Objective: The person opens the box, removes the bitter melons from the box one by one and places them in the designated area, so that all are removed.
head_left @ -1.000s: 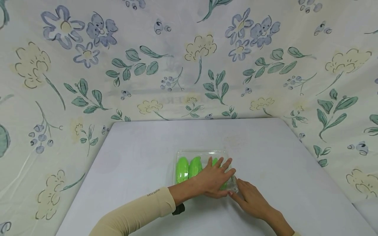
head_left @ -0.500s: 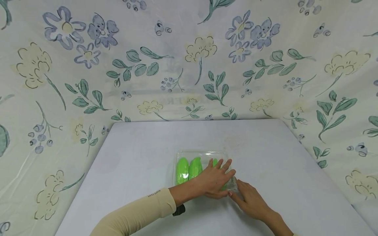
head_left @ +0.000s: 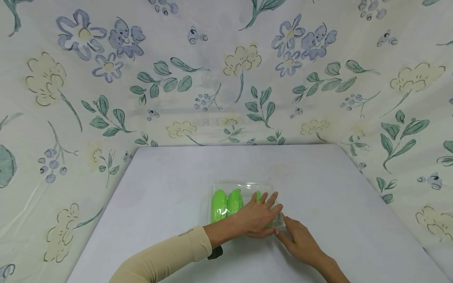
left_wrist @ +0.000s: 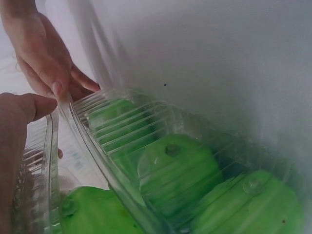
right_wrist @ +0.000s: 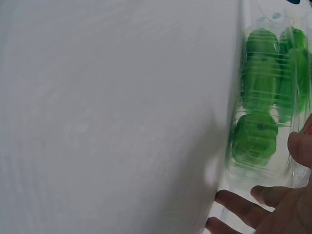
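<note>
A clear plastic clamshell container point(head_left: 247, 184) with ribbed walls lies on the white table, holding several bright green, elongated fruit-like pieces point(head_left: 219, 204), each ending in a small round nub. Across the container's right part my left hand point(head_left: 261, 214) presses on the lid, its fingers spread. In the left wrist view its thumb point(left_wrist: 36, 106) lies at the rim, where lid and base edges run side by side with a narrow gap. My right hand point(head_left: 303, 240) holds the front right corner, thumb at the front rim and fingers along the right side.
The white table point(head_left: 170, 169) reaches back to a floral-printed curtain point(head_left: 209, 78) that also hangs along both sides. A black strap piece point(head_left: 215, 252) shows under the left wrist, below a beige sleeve point(head_left: 166, 255).
Both hands and the container stay almost in place; the whole head view shifts slightly.
</note>
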Demonstrator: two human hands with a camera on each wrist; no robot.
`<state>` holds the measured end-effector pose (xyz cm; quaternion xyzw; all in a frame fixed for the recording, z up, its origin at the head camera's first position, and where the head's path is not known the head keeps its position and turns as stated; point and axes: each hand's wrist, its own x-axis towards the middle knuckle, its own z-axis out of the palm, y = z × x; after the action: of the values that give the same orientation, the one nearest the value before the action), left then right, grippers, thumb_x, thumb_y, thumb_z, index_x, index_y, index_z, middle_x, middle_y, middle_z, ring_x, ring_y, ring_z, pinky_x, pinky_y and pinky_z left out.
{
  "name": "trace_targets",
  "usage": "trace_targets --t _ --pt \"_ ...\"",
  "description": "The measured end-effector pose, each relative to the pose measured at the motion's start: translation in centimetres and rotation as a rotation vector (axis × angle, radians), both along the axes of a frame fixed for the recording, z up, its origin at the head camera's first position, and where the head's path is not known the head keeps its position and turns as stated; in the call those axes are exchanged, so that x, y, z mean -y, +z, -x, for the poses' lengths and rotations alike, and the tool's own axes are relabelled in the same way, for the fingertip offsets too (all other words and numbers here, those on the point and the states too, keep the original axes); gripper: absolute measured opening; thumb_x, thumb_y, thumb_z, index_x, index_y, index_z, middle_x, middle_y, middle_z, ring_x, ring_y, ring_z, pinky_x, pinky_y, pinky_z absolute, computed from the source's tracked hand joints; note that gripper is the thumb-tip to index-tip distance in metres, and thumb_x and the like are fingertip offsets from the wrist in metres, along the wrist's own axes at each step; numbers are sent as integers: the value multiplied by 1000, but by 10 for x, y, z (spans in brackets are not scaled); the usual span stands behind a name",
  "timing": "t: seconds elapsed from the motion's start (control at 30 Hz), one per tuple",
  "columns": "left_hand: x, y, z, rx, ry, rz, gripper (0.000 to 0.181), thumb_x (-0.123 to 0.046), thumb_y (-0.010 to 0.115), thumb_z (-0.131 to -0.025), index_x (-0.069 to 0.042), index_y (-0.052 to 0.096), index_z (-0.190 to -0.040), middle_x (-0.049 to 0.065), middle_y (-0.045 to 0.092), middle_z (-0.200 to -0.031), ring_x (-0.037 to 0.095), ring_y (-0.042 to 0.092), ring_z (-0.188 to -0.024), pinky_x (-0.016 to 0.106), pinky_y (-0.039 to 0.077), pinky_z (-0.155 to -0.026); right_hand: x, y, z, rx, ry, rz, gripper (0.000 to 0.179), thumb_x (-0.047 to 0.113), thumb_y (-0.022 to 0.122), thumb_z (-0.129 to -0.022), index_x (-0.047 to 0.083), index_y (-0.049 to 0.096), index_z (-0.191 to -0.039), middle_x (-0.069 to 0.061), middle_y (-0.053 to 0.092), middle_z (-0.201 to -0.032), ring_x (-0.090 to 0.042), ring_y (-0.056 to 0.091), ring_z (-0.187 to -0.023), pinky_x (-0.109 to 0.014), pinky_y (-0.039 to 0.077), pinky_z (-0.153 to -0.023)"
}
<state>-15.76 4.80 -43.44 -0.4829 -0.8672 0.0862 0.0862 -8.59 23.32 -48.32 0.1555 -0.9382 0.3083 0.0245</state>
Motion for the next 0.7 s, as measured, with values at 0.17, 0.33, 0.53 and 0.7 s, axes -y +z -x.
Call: trace_targets --t 0.17,0.33,0.53,0.7 --pt "0 -1 -1 -13 -5 0 64 -57 52 -95 -17 44 -144 17 35 -154 34 46 -131 51 41 -100 1 -2 -1 -23 -8 13 60 35 53 -101 -8 43 -142 -25 53 -136 -48 50 -121 -69 35 -95" --pt "-1 0 -2 -7 -11 2 63 -56 54 -95 -16 45 -143 17 36 -153 35 48 -129 50 42 -100 2 -4 -2 -38 -21 15 58 33 53 -101 -9 44 -141 -26 54 -135 -47 50 -120 -69 36 -94" --pt "-1 -1 -2 -27 -20 0 63 -57 53 -95 -15 46 -142 16 37 -152 36 48 -128 50 42 -99 2 -6 -2 -23 -30 36 59 35 53 -101 -6 44 -143 -24 53 -137 -45 50 -122 -69 34 -96" --pt "0 -2 -2 -69 -30 -6 64 -59 51 -94 -15 46 -141 16 39 -151 36 49 -127 50 43 -98 3 -6 0 17 -16 83 57 34 52 -102 -4 43 -144 -24 50 -140 -47 45 -127 -71 25 -101"
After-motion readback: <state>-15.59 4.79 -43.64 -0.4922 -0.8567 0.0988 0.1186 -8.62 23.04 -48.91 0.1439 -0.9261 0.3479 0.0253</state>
